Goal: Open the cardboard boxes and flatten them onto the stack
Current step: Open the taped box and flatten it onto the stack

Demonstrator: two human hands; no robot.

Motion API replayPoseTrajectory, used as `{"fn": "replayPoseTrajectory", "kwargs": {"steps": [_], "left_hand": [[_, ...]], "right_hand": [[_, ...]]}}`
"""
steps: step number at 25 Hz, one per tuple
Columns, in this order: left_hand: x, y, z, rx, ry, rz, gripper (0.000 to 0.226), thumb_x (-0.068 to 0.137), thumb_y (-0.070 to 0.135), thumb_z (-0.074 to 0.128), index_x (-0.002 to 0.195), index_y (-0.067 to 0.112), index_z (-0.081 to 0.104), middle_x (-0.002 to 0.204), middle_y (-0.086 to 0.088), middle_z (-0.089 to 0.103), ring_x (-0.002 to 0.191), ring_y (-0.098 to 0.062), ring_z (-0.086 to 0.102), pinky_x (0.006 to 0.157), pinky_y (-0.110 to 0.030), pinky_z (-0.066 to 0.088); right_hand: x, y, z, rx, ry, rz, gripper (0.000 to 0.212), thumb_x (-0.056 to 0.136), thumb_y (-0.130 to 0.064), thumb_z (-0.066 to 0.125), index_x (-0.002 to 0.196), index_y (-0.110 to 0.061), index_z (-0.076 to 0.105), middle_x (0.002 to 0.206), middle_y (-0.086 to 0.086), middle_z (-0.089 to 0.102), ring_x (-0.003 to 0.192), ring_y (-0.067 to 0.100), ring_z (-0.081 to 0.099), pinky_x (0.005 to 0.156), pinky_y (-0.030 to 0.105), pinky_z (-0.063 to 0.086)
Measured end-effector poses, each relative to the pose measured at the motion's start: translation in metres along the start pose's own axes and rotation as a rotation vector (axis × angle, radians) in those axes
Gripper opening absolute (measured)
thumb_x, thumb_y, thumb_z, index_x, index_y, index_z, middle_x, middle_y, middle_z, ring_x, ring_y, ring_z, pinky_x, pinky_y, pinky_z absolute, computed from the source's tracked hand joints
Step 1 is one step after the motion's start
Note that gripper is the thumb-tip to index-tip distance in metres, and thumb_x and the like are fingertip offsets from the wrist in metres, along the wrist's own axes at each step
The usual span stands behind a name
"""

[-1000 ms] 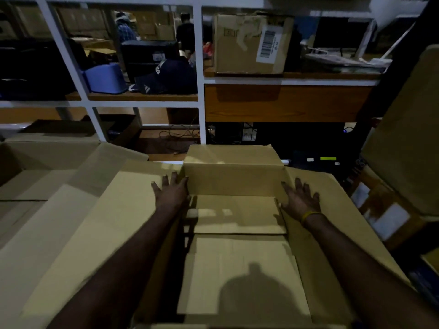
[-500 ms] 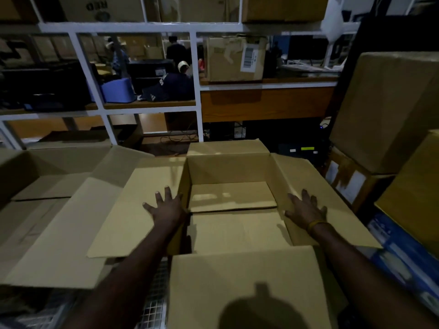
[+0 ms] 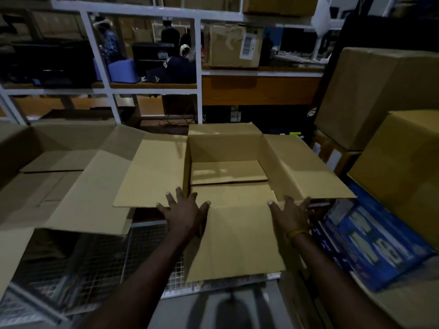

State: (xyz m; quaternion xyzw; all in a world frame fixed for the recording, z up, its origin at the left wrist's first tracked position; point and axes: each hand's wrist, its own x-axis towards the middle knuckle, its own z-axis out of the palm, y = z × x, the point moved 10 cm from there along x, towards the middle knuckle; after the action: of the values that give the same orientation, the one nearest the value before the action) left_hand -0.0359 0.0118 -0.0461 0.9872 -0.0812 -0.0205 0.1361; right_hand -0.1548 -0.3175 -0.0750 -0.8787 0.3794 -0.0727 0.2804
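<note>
An open brown cardboard box stands in front of me with all its top flaps spread outward; its near flap hangs toward me. My left hand lies flat, fingers spread, at the near left corner of the box. My right hand, with a yellow band on the wrist, lies flat at the near right corner. Neither hand grips anything. To the left lies another opened cardboard box with wide flaps.
White shelving with boxes and dark items stands behind. Closed cardboard boxes are piled at the right, with a blue printed box below them. A wire mesh cage sits under the boxes.
Both hands slid back from the side flaps to the near corners of the box. The view pulled back and the near flap now hangs outward toward me.
</note>
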Motion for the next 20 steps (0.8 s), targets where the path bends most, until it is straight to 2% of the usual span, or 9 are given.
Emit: {"fn": "replayPoseTrajectory", "kwargs": {"steps": [3,6,9,12,15,17,20], "left_hand": [[-0.035,0.007,0.001,-0.024,0.017,-0.048,0.07,0.089,0.071,0.045,0.148,0.036,0.035,0.163,-0.013,0.006,0.147,-0.045,0.004,0.112,-0.063,0.021],[-0.06,0.009,0.002,-0.141,0.069,-0.103,0.065,0.088,0.06,0.057,0.147,0.04,0.037,0.161,-0.011,0.004,0.139,-0.047,0.023,0.104,-0.055,0.037],[-0.057,0.016,0.004,-0.2,0.089,-0.052,0.066,0.086,0.051,0.067,0.146,0.04,0.039,0.161,-0.011,0.006,0.132,-0.046,0.037,0.097,-0.048,0.045],[-0.042,0.015,0.007,-0.207,0.115,-0.032,0.064,0.082,0.05,0.073,0.14,0.04,0.048,0.156,-0.012,0.023,0.129,-0.044,0.041,0.097,-0.044,0.045],[-0.032,0.014,0.009,-0.284,0.192,0.006,0.055,0.076,0.048,0.078,0.126,0.037,0.06,0.143,-0.007,0.039,0.122,-0.037,0.045,0.094,-0.039,0.04],[-0.027,0.016,0.011,-0.328,0.235,0.028,0.05,0.075,0.048,0.079,0.121,0.034,0.063,0.136,-0.004,0.045,0.118,-0.032,0.047,0.089,-0.035,0.033],[-0.029,0.021,0.007,-0.372,0.312,0.022,0.047,0.076,0.042,0.08,0.119,0.03,0.064,0.132,-0.002,0.05,0.115,-0.031,0.046,0.087,-0.031,0.03]], "right_hand": [[-0.017,0.006,0.005,0.03,0.023,-0.012,0.079,0.079,-0.065,0.067,0.145,-0.035,0.036,0.16,0.02,-0.004,0.143,0.05,0.011,0.11,0.063,0.029],[-0.018,0.006,-0.003,0.033,0.072,-0.1,0.08,0.07,-0.062,0.077,0.139,-0.035,0.046,0.151,0.021,0.013,0.133,0.049,0.027,0.108,0.055,0.038],[-0.012,0.015,-0.011,0.132,0.119,-0.137,0.073,0.064,-0.054,0.085,0.128,-0.034,0.056,0.139,0.02,0.026,0.12,0.044,0.038,0.103,0.048,0.044],[-0.002,0.022,-0.014,0.274,0.117,-0.176,0.062,0.065,-0.043,0.089,0.119,-0.03,0.062,0.13,0.016,0.034,0.113,0.037,0.045,0.099,0.041,0.048],[0.003,0.02,-0.015,0.334,0.113,-0.195,0.051,0.067,-0.038,0.089,0.111,-0.035,0.063,0.129,0.01,0.033,0.116,0.033,0.044,0.099,0.041,0.046],[0.005,0.02,-0.016,0.346,0.162,-0.207,0.047,0.067,-0.042,0.087,0.105,-0.044,0.059,0.13,0.003,0.03,0.116,0.031,0.043,0.097,0.046,0.048],[0.006,0.019,-0.018,0.276,0.265,-0.259,0.053,0.066,-0.053,0.082,0.109,-0.049,0.053,0.132,-0.001,0.028,0.112,0.03,0.044,0.089,0.051,0.052]]}}
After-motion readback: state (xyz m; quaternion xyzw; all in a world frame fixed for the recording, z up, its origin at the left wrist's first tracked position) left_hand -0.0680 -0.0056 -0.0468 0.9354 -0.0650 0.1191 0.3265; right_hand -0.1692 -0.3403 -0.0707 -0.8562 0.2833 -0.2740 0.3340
